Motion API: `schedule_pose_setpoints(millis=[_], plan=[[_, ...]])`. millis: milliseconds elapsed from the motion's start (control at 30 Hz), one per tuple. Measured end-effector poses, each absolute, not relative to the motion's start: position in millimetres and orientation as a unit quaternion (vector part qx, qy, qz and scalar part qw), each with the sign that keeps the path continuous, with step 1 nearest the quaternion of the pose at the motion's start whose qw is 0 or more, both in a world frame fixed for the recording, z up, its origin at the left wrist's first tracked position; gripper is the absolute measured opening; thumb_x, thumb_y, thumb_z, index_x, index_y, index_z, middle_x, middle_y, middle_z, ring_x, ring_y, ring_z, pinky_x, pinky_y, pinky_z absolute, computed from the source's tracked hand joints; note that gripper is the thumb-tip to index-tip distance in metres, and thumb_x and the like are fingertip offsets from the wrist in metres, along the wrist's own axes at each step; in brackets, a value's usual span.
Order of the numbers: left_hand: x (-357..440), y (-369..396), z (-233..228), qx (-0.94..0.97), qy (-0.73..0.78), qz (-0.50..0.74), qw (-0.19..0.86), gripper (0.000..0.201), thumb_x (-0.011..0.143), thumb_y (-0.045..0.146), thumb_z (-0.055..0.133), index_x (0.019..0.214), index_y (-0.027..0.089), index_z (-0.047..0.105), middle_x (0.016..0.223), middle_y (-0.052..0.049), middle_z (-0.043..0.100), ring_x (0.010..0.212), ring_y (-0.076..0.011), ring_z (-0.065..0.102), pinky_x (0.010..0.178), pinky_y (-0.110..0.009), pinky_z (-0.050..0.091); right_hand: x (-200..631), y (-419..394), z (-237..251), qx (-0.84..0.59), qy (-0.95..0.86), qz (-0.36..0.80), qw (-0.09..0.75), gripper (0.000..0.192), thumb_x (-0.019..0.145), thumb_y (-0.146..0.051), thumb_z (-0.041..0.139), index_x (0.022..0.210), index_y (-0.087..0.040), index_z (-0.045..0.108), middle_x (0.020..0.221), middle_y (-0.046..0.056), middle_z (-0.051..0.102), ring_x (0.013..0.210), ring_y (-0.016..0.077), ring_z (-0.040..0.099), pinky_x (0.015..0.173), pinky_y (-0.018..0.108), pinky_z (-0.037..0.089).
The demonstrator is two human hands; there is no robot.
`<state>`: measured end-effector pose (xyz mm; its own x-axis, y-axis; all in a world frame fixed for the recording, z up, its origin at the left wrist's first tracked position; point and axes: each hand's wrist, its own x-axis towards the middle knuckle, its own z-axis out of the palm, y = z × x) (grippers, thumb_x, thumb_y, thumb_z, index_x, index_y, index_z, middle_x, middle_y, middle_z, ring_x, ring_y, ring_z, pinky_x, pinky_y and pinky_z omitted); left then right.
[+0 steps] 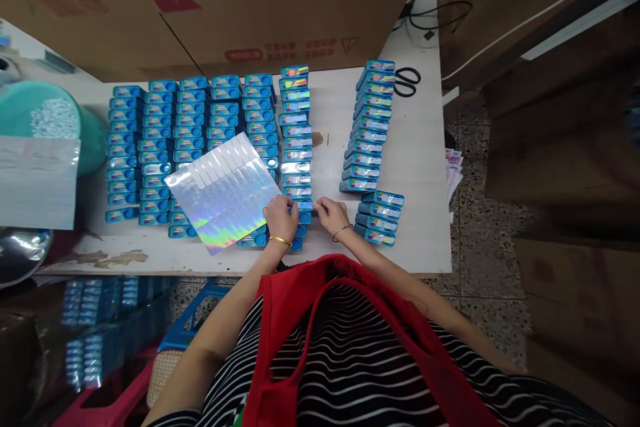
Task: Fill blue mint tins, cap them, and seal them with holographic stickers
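The tabletop leaves open room right of the hands; its front edge lies just below the wrists. Boxes run in rows above both hands, probably light and stiff. The foil sheet looks thin and floppy under the left hand, which presses its corner. The right hand pinches a small sticker, best taken by its edge.

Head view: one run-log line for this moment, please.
left hand on holographic sticker sheet | right hand at blue boxes | scissors far right
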<state>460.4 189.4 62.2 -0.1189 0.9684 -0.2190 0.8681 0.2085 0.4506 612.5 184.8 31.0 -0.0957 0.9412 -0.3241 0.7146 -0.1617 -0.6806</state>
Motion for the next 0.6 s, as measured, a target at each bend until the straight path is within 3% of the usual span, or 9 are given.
schedule_pose_setpoints(millis=[67, 167, 233, 300, 500, 600], plan=[[460.0, 190.1, 62.3, 0.608, 0.746, 0.12, 0.245, 0.007, 0.084, 0.024, 0.053, 0.089, 0.02, 0.052, 0.095, -0.008, 0.062, 0.096, -0.0265, 0.057, 0.08, -0.039, 0.036, 611.9, 181.8, 26.7, -0.667, -0.601, 0.406, 0.172, 0.027, 0.091, -0.037, 0.043, 0.09, -0.02, 0.063, 0.073, 0.001, 0.065, 0.071, 0.0167, 0.057, 0.075, 0.028, 0.037], [457.2, 192.2, 62.7, 0.577, 0.762, 0.142, 0.257, 0.032, 0.08, 0.028, 0.06, 0.107, 0.019, 0.046, 0.104, -0.009, 0.059, 0.097, -0.026, 0.058, 0.081, -0.039, 0.038, 610.2, 173.8, 23.4, -0.684, -0.552, 0.42, 0.226, 0.034, 0.089, -0.037, 0.045, 0.113, -0.018, 0.059, 0.075, 0.001, 0.063, 0.069, 0.0167, 0.058, 0.073, 0.029, 0.041], [455.4, 193.7, 62.6, 0.571, 0.767, 0.135, 0.261, 0.038, 0.079, 0.029, 0.061, 0.111, 0.019, 0.044, 0.104, -0.008, 0.06, 0.097, -0.0266, 0.059, 0.081, -0.039, 0.038, 608.4, 167.1, 23.5, -0.669, -0.563, 0.415, 0.251, 0.039, 0.091, -0.034, 0.04, 0.12, -0.016, 0.058, 0.084, 0.004, 0.064, 0.076, 0.0179, 0.06, 0.076, 0.03, 0.043], [455.2, 194.3, 62.4, 0.574, 0.765, 0.12, 0.266, 0.035, 0.08, 0.028, 0.06, 0.11, 0.019, 0.045, 0.102, -0.008, 0.061, 0.097, -0.0275, 0.059, 0.082, -0.04, 0.038, 606.6, 161.0, 23.6, -0.642, -0.599, 0.412, 0.244, 0.041, 0.094, -0.032, 0.035, 0.12, -0.015, 0.06, 0.091, 0.007, 0.064, 0.084, 0.019, 0.06, 0.079, 0.031, 0.043], [453.7, 192.1, 65.9, 0.584, 0.747, 0.099, 0.303, 0.016, 0.082, 0.025, 0.058, 0.097, 0.021, 0.052, 0.078, -0.003, 0.063, 0.082, -0.0243, 0.061, 0.079, -0.038, 0.038, 609.5, 156.9, 19.0, -0.628, -0.667, 0.386, 0.113, 0.042, 0.095, -0.028, 0.033, 0.125, -0.015, 0.06, 0.093, 0.01, 0.065, 0.091, 0.0231, 0.058, 0.079, 0.034, 0.042], [419.5, 200.7, 71.5, 0.59, 0.71, 0.159, 0.351, 0.007, 0.085, 0.028, 0.054, 0.089, 0.022, 0.055, 0.07, 0.0, 0.059, 0.07, -0.0179, 0.058, 0.072, -0.031, 0.041, 602.9, 174.4, 25.7, -0.657, -0.677, 0.293, 0.153, 0.045, 0.095, -0.03, 0.034, 0.133, -0.015, 0.053, 0.106, 0.014, 0.062, 0.098, 0.0267, 0.053, 0.082, 0.039, 0.041]])
